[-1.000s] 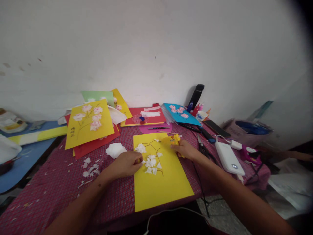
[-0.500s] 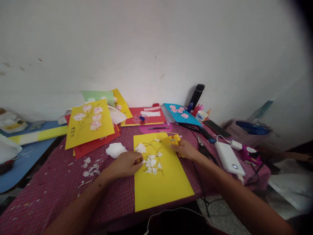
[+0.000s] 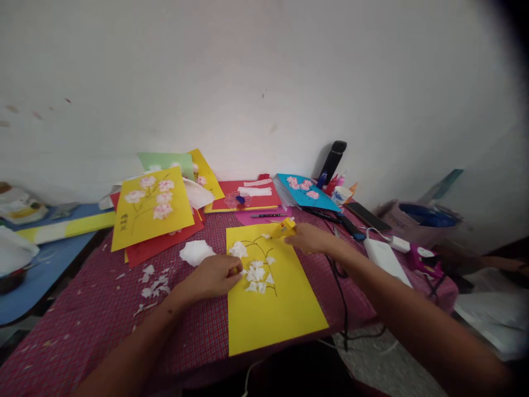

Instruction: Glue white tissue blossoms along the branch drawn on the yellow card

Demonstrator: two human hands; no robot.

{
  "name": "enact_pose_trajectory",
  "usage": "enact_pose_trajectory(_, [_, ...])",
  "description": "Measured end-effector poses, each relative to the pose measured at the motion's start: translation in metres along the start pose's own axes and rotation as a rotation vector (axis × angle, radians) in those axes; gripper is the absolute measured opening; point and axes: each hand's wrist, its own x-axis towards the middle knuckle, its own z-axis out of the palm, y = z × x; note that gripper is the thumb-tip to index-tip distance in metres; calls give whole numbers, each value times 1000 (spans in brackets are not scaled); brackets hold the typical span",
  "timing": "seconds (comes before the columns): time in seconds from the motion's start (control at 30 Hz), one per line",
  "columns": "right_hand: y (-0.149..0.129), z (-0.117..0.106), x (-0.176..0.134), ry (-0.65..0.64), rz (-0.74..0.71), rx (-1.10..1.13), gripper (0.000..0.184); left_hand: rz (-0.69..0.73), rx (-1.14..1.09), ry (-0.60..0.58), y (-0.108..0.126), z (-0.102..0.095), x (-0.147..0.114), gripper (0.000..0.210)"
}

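Note:
A yellow sheet of paper (image 3: 276, 325) lies before me, with drawn brown branches and white paper petals (image 3: 257, 273) clustered on them. My right hand (image 3: 308, 238) is closed around a yellow glue gun (image 3: 284, 227), its tip low over the upper part of the sheet by a small white petal (image 3: 265, 236). A black cord hangs below that hand. At the sheet's left edge, my left hand (image 3: 217, 274) is closed in a pinch beside the petals; what its fingertips hold is too small to make out. A white paper piece (image 3: 196, 253) lies just behind it.
White paper scraps (image 3: 156, 286) are scattered on the checked tablecloth (image 3: 103, 309) at left. Finished flower pictures (image 3: 152, 207) are stacked behind them. A blue flower picture (image 3: 308, 192), a black phone (image 3: 367, 216), a white power bank (image 3: 386, 259) and a purple tape dispenser (image 3: 425, 259) stand right.
My right hand has shifted slightly left and up with the glue gun, turning it, and my right forearm now covers most of the scissors. My left hand stays nearly still.

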Motion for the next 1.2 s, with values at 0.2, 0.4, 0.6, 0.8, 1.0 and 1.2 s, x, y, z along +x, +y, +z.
enact_pose_trajectory(0.2, [-21,-15,9,-34,-54,-149,18,5,6,3,1,-1,0,14])
enact_pose_trajectory(0.4, [-14,-24,3,-140,-21,-53,34,-1,-1,11,1,-1,-1,14])
enact_pose_trajectory(0.6, [32,-11,-14,-77,22,546,35,-10,-20,16,-1,1,-2,14])
enact_pose_trajectory(0.8, [40,9,-23,-43,57,717,30,-18,-14,12,0,0,-1,14])
enact_pose_trajectory(1.0, [44,19,-23,76,54,893,28,-12,-12,12,1,0,-2,14])
enact_pose_trajectory(1.2, [47,28,-23,134,67,1043,30,-19,-14,11,0,1,-2,13])
